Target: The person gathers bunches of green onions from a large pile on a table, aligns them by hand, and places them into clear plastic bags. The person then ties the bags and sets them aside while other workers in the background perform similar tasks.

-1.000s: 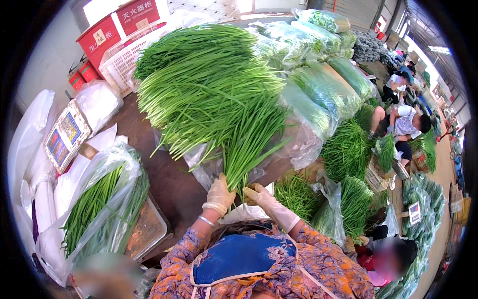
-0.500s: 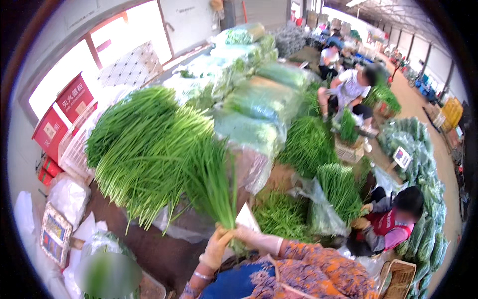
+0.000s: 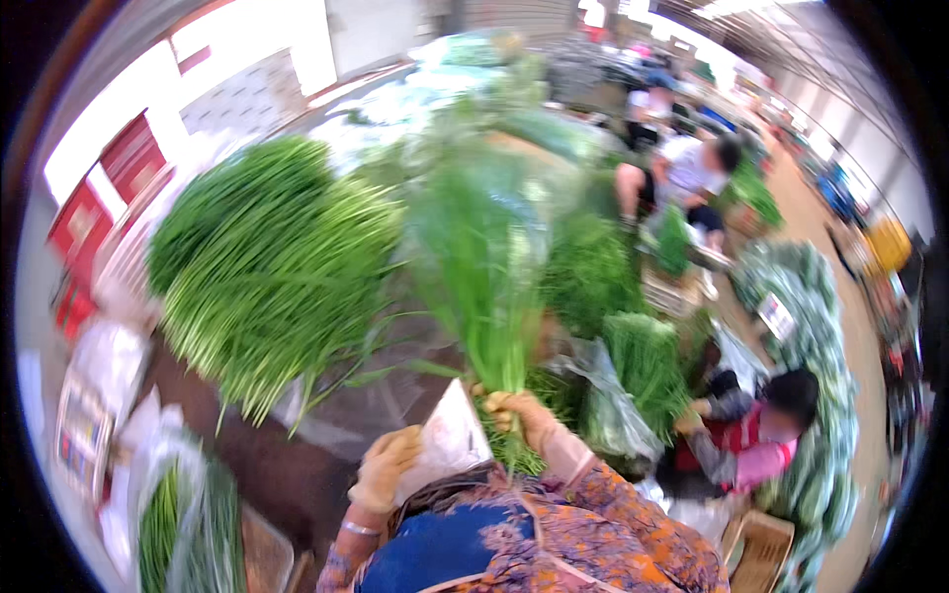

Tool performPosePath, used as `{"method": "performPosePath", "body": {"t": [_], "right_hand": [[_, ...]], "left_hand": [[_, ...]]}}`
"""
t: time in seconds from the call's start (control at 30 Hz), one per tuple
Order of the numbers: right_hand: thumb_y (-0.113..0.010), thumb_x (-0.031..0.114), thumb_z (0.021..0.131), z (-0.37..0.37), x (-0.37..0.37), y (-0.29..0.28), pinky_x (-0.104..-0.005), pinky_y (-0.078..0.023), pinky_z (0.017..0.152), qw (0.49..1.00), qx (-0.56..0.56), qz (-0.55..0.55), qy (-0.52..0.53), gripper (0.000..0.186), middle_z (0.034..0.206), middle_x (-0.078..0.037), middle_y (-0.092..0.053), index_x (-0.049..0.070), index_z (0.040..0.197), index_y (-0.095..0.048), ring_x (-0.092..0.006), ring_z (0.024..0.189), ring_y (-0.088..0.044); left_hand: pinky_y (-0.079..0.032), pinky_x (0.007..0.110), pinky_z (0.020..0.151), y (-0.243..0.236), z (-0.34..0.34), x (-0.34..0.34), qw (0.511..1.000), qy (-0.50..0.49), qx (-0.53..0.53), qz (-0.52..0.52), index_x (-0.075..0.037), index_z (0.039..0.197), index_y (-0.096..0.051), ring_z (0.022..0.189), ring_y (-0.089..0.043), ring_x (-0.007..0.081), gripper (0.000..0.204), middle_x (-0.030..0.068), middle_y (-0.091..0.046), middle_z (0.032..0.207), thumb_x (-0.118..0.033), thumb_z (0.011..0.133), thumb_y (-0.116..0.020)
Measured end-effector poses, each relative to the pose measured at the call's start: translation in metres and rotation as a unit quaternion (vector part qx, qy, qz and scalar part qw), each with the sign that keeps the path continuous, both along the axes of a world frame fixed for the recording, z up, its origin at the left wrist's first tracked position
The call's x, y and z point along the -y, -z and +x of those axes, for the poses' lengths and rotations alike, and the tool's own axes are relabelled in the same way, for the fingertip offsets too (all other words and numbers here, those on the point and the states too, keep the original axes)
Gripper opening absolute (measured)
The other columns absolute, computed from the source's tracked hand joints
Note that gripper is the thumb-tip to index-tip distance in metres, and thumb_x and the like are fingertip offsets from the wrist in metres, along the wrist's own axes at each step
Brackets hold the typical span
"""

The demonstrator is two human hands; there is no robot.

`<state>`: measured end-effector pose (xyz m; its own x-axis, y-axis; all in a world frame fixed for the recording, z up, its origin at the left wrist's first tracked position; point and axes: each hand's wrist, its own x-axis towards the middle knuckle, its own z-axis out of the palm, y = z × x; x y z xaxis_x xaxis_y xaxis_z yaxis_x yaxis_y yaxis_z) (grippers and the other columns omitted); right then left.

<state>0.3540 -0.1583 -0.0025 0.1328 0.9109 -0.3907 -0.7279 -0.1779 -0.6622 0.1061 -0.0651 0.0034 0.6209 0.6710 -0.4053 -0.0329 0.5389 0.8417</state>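
Note:
My right hand (image 3: 524,417), in a pale glove, grips a bunch of garlic chives (image 3: 499,331) low on the stems. The bunch stands upright, leaves up and blurred by motion, stem ends below the fist. My left hand (image 3: 384,466), also gloved, is beside a white panel (image 3: 450,435) with its fingers loosely bent; I see nothing held in it. To the left lies a large heap of garlic chives (image 3: 277,267), its pale stem ends toward me.
Bagged greens (image 3: 474,94) are stacked at the back. A bag of chives (image 3: 188,524) stands at lower left near a scale display (image 3: 84,435). On the right, a co-worker in a red vest (image 3: 756,445) handles greens. Filled bags (image 3: 816,395) line the aisle.
My left hand has come off the bunch and moved left. My right hand has carried the chives right and up, away from the heap. The view has shifted slightly.

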Motion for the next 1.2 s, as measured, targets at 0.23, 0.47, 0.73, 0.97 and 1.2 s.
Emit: {"method": "performPosePath", "body": {"t": [0.23, 0.47, 0.73, 0.97, 1.2], "right_hand": [[-0.058, 0.011, 0.081, -0.019, -0.023, -0.048, -0.0178, -0.031, 0.045, 0.989, -0.077, 0.123, -0.011, 0.036, 0.07, 0.002, -0.05, -0.001, 0.114, -0.049, -0.0045, 0.051, -0.039], [-0.062, 0.016, 0.08, -0.055, -0.023, -0.048, -0.0199, -0.044, 0.05, 0.986, -0.033, 0.106, -0.122, 0.039, 0.075, -0.002, -0.058, 0.003, 0.115, -0.052, -0.0083, 0.057, -0.052], [-0.055, 0.038, 0.086, -0.106, -0.04, 0.04, -0.0289, -0.051, 0.064, 0.954, -0.118, -0.041, -0.274, 0.04, 0.085, -0.008, -0.065, 0.001, 0.101, -0.059, -0.0167, 0.07, -0.062], [-0.058, 0.052, 0.08, -0.095, -0.022, 0.008, -0.0295, -0.045, 0.078, 0.923, 0.302, 0.059, -0.231, 0.059, 0.099, -0.009, -0.062, 0.003, 0.113, -0.054, -0.0169, 0.09, -0.056], [-0.061, 0.044, 0.082, -0.098, -0.024, -0.006, -0.0312, -0.045, 0.077, 0.904, 0.352, 0.113, -0.214, 0.055, 0.098, -0.009, -0.06, 0.003, 0.116, -0.049, -0.0163, 0.089, -0.054]], "left_hand": [[-0.043, 0.028, 0.086, 0.003, -0.007, 0.02, 0.997, 0.061, -0.02, -0.032, -0.001, 0.117, -0.052, 0.102, -0.056, 0.0168, 0.039, 0.008, -0.057, 0.115, -0.029, 0.09, -0.05], [-0.038, 0.041, 0.094, -0.002, 0.012, 0.029, 0.985, 0.119, 0.121, -0.013, -0.005, 0.132, -0.034, 0.113, -0.048, 0.025, 0.053, 0.0113, -0.047, 0.126, -0.032, 0.09, -0.05], [-0.046, 0.025, 0.07, 0.066, -0.003, 0.019, 0.964, -0.08, 0.135, -0.215, -0.014, 0.102, -0.056, 0.076, -0.055, 0.0134, 0.03, -0.0012, -0.058, 0.091, -0.039, 0.086, -0.055], [-0.05, 0.032, 0.069, 0.04, -0.006, 0.021, 0.991, -0.054, 0.09, 0.081, 0.001, 0.093, -0.061, 0.08, -0.059, 0.0174, 0.017, 0.0083, -0.061, 0.092, -0.01, 0.084, -0.051], [-0.049, 0.031, 0.07, -0.007, -0.007, 0.032, 0.982, -0.055, 0.058, 0.17, 0.002, 0.093, -0.061, 0.079, -0.06, 0.0209, 0.02, 0.0109, -0.062, 0.09, -0.011, 0.08, -0.051]]}}
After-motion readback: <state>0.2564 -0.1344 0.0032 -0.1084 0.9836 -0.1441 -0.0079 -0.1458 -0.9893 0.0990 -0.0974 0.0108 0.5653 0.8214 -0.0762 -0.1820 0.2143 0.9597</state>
